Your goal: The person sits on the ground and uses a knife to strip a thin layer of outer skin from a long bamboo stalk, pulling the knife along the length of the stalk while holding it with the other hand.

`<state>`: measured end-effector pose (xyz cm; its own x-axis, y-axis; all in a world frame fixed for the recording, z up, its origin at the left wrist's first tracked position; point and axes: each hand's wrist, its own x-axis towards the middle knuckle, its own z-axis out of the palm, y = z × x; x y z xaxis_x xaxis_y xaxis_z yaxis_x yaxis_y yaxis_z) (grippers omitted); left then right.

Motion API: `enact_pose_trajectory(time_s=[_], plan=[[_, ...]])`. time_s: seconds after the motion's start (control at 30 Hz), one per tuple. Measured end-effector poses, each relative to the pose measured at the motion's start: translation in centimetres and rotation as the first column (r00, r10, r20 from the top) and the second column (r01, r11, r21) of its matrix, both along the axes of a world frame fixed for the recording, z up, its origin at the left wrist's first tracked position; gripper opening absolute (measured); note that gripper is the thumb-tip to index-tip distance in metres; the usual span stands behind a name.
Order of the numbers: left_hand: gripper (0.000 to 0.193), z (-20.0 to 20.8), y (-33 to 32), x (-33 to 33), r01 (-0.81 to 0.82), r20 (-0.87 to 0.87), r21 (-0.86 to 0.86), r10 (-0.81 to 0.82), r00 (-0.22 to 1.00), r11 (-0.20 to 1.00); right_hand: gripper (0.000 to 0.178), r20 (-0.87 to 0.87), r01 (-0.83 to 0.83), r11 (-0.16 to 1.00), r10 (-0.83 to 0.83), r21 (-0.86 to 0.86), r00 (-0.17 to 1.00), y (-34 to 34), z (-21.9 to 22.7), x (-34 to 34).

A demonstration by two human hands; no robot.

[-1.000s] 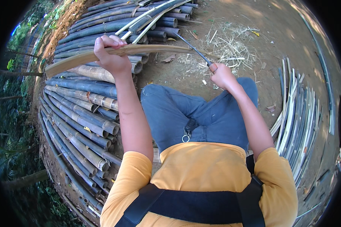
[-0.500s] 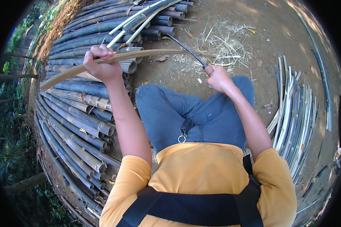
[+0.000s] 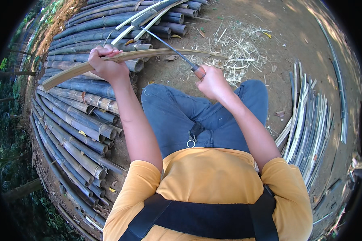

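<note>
My left hand (image 3: 108, 66) is closed around a long, pale split-bamboo strip (image 3: 66, 75), held crosswise in front of me with its narrower end to the right. In my right hand (image 3: 212, 83) I grip the wooden handle of a long knife (image 3: 169, 45). Its thin dark blade slants up and left, crossing the strip to the right of my left hand. Whether the edge touches the strip, I cannot tell. Both hands are above and beyond my crossed legs.
Stacked bamboo poles (image 3: 84, 86) fill the left side. Partly split bamboo (image 3: 151, 17) lies on top at the far end. Pale shavings (image 3: 241, 58) are scattered on the dirt ahead. A bundle of split strips (image 3: 305, 124) lies right, with long thin lengths (image 3: 338, 76) beyond.
My right hand has moved left, and the knife's blade now reaches further left along the strip. My left hand and the strip have barely moved.
</note>
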<state>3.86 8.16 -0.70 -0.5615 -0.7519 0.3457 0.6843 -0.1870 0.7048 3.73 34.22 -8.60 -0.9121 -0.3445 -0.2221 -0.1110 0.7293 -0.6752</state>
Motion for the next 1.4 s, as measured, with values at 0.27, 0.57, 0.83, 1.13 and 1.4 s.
enact_pose_trajectory(time_s=[0.27, 0.57, 0.83, 1.13, 1.4], plan=[[0.036, 0.0, 0.7, 0.4, 0.056, -0.012, -0.139, -0.058, 0.998, 0.989, 0.018, -0.003, 0.074, 0.993, -0.075, -0.095, 0.997, 1.4, -2.2, 0.1], [0.038, 0.8, 1.1, -0.4, 0.137, -0.008, -0.227, -0.142, 0.99, 0.964, 0.015, 0.108, 0.206, 0.977, -0.201, -0.046, 0.974, 4.8, -5.8, -2.8], [0.038, 1.9, 2.7, -1.0, 0.114, -0.006, -0.259, -0.12, 0.993, 0.959, 0.018, 0.023, 0.168, 0.961, -0.167, -0.22, 0.986, 2.3, -0.4, 2.2], [0.039, 2.3, 2.8, -1.1, 0.15, -0.02, -0.19, -0.157, 0.987, 0.97, 0.015, 0.09, 0.113, 0.977, -0.098, -0.179, 0.991, 3.6, 0.5, 1.6], [0.033, 1.5, 0.6, -1.0, -0.026, 0.094, -0.045, 0.03, 0.995, 0.999, 0.012, 0.1, 0.036, 0.996, -0.028, -0.076, 0.995, 1.1, 0.7, -0.4]])
